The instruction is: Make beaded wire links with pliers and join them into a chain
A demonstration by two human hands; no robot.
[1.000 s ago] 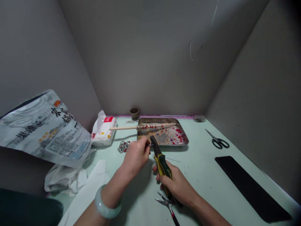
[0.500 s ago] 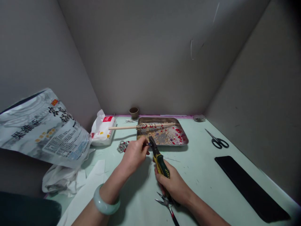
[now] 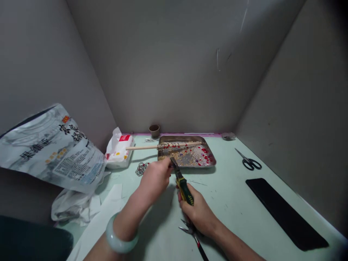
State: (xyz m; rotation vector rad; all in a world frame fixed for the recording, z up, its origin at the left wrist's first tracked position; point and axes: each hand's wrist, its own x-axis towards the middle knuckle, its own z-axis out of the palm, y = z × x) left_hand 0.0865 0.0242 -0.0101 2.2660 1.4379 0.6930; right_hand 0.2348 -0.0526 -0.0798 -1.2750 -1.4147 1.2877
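My right hand point(image 3: 197, 208) is wrapped round green-and-yellow pliers point(image 3: 182, 186), whose dark jaws reach up to the fingers of my left hand point(image 3: 157, 177). The left fingers are pinched together at the jaw tips; part of a beaded wire piece point(image 3: 141, 169) with silvery loops and red beads shows just left of that hand. Whether the piece runs into the fingers is hidden. Behind both hands lies a metal tray point(image 3: 213, 159) of gold, red and clear beads. A wooden stick point(image 3: 141, 148) wound with beads rests across its rim.
Smaller pliers point(image 3: 194, 235) lie below my right hand. To the right are scissors point(image 3: 248, 161) and a black flat strip point(image 3: 285, 212). On the left stand a large printed pouch point(image 3: 57, 152) and a tissue pack point(image 3: 119, 152). A small brown cup point(image 3: 154, 130) sits at the back.
My left hand has turned slightly and its fingers now cover the spot by the plier tips, where a bit of blue showed before. The pliers have shifted slightly left.
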